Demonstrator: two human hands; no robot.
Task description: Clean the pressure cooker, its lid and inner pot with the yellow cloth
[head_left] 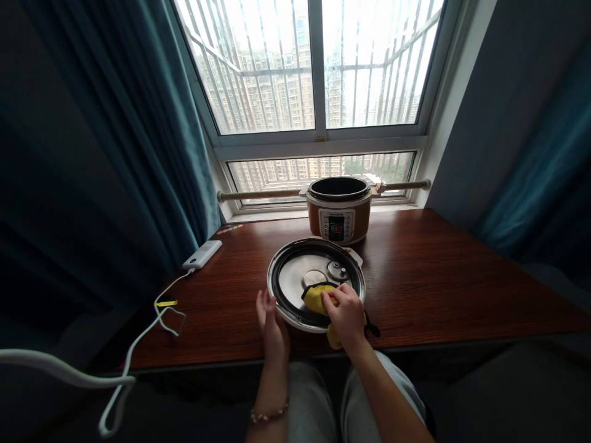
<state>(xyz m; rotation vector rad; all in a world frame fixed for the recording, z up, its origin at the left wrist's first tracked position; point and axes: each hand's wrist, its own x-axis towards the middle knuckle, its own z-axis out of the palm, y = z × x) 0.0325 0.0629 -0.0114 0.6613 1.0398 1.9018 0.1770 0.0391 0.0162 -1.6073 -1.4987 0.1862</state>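
A round pressure cooker lid (pixel 292 271) rests on the desk with its steel inner side up and a dark seal ring around it. My left hand (pixel 271 317) grips the lid's rim at the lower left, thumb against the edge. Pinched in my right hand (pixel 346 312) is a yellow cloth (pixel 315 298) with a black border, pressed on the lower right of the lid's inside. Part of the cloth hangs over the lid's near edge. Behind the lid stands the brown and white electric pressure cooker (pixel 315 220), uncovered, with a dark inner pot showing.
A white power bank (pixel 202 254) lies at the left on the brown desk (pixel 438 283), with a white cable (pixel 133 351) running from it off the near left edge. A yellow tag (pixel 167 303) is on the cable. Beyond the desk is a window (pixel 318 144); blue curtains (pixel 152 111) hang beside it.
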